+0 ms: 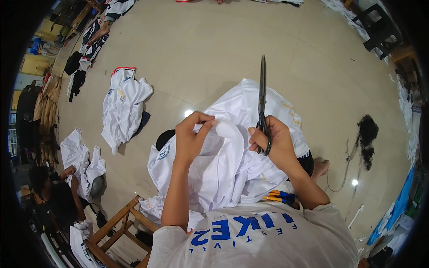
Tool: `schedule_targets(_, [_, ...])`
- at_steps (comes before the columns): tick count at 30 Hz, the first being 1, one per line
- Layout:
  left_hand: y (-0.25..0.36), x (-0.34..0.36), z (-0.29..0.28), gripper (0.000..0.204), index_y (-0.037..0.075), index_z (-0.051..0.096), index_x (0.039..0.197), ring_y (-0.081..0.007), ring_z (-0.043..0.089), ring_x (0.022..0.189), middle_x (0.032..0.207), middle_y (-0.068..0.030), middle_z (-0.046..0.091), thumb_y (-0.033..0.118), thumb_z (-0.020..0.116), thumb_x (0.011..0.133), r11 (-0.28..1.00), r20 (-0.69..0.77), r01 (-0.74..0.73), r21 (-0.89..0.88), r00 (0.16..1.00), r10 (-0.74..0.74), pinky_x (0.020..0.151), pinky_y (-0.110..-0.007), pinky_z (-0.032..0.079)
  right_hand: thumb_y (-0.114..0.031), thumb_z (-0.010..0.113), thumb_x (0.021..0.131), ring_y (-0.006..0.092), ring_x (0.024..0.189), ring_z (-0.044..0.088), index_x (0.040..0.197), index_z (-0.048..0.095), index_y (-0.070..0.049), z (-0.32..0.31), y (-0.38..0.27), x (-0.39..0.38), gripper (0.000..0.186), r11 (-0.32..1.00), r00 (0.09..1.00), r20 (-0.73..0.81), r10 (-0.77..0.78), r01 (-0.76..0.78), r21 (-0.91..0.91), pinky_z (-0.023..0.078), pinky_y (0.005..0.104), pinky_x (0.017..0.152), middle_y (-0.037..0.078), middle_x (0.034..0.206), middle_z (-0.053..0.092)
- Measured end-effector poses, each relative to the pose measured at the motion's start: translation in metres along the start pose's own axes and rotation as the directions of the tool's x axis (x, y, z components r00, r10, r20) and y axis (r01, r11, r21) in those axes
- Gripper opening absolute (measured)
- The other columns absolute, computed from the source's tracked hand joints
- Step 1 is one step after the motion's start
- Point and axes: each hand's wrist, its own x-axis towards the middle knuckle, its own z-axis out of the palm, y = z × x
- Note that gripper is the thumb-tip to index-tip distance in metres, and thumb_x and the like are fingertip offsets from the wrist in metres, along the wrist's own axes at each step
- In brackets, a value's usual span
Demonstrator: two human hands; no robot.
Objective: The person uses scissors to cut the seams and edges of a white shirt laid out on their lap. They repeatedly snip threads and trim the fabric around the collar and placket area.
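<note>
Now, left fingers pinch white cloth; right fingers hold scissors.

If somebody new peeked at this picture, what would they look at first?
Probably the long dark scissors, held in the right hand with the blades pointing away from the person. Next, the white garment across the lap, pinched by the left hand. Then the black stringy tangle on the pale floor, off to the right.

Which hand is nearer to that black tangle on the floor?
Right: the right hand, holding scissors, is left of the black tangle; the left hand, pinching white cloth, is farther left.
</note>
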Motion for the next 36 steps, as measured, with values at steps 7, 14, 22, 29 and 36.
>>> schedule_targets(7, [-0.007, -0.078, -0.019, 0.01, -0.005, 0.074, 0.106, -0.0147, 0.07, 0.103, 0.114, -0.0129, 0.076, -0.005, 0.073, 0.096, 0.921, 0.073, 0.216, -0.324, 0.976, -0.204, 0.093, -0.028, 0.055, -0.018, 0.086, 0.09, 0.0015, 0.061, 0.047, 0.084, 0.055, -0.005, 0.039, 0.024, 0.001, 0.034, 0.976, 0.983, 0.151, -0.101, 0.128, -0.178, 0.038, 0.0223, 0.052, -0.002, 0.069, 0.062])
schedule_targets(14, [-0.023, -0.122, -0.028, 0.007, -0.004, 0.073, 0.104, -0.0144, 0.069, 0.106, 0.118, -0.0149, 0.076, -0.005, 0.071, 0.097, 0.881, 0.033, 0.236, -0.411, 0.969, -0.245, 0.095, -0.028, 0.054, -0.01, 0.084, 0.091, -0.0004, 0.062, 0.046, 0.08, 0.052, -0.006, 0.053, 0.025, -0.004, 0.034, 0.942, 0.964, 0.094, -0.249, 0.264, -0.21, 0.036, 0.0204, 0.052, -0.005, 0.067, 0.055])
schedule_targets(22, [-0.024, -0.136, -0.028, 0.006, -0.004, 0.067, 0.106, -0.0168, 0.069, 0.105, 0.112, -0.0126, 0.072, -0.003, 0.066, 0.1, 0.916, 0.09, 0.159, -0.367, 0.987, -0.135, 0.096, -0.03, 0.054, -0.013, 0.084, 0.091, 0.0002, 0.062, 0.051, 0.082, 0.054, -0.004, 0.058, 0.024, 0.006, 0.033, 0.956, 0.973, 0.189, -0.135, 0.178, -0.234, 0.04, 0.0209, 0.053, -0.003, 0.067, 0.06])
schedule_targets(29, [-0.017, -0.132, -0.018, 0.006, -0.003, 0.06, 0.106, -0.0137, 0.068, 0.092, 0.096, -0.0074, 0.068, 0.002, 0.062, 0.106, 0.922, -0.243, 0.14, -0.361, 0.94, -0.239, 0.085, -0.027, 0.053, -0.018, 0.08, 0.096, 0.0117, 0.066, 0.069, 0.091, 0.058, -0.002, 0.068, 0.039, -0.035, 0.027, 0.942, 0.885, 0.335, 0.325, -0.272, -0.195, 0.055, 0.0257, 0.058, 0.008, 0.079, 0.071])
schedule_targets(36, [-0.018, -0.112, -0.016, 0.011, -0.001, 0.057, 0.109, -0.02, 0.072, 0.102, 0.106, -0.0111, 0.069, 0.01, 0.06, 0.108, 0.968, -0.425, 0.029, -0.249, 0.895, -0.136, 0.092, -0.033, 0.057, -0.024, 0.077, 0.098, 0.0105, 0.056, 0.064, 0.088, 0.06, -0.004, 0.062, 0.009, -0.056, 0.028, 0.884, 0.763, 0.453, 0.462, -0.438, -0.164, 0.049, 0.0248, 0.052, 0.005, 0.069, 0.066])
